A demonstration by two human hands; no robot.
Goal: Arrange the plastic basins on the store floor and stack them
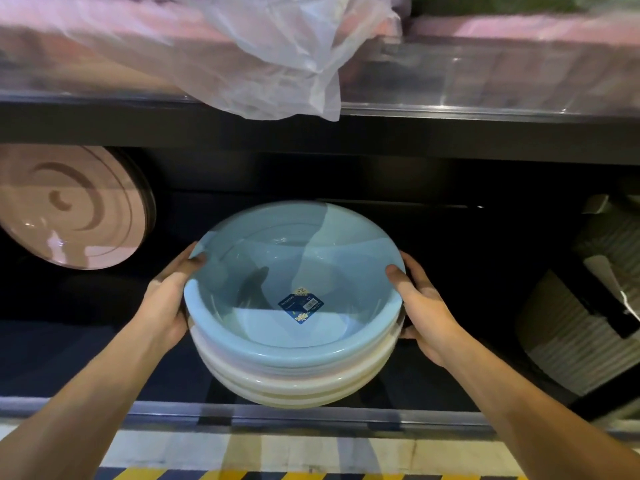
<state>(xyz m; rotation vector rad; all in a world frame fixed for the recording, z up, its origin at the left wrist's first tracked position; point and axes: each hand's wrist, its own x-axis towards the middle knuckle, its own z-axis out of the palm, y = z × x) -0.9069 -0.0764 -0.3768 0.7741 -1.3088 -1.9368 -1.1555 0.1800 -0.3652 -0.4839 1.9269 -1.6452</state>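
A stack of nested plastic basins sits in the mouth of a dark lower shelf, tilted toward me. The top basin is pale blue with a small blue label inside; pink and cream rims show beneath it. My left hand grips the stack's left side, thumb over the blue rim. My right hand grips the right side the same way, thumb on the rim and fingers under the stack.
A pink basin stands on edge at the shelf's left. Grey ribbed containers fill the right. A clear plastic bag hangs over the upper shelf edge. The lower shelf lip and a striped floor marking lie below.
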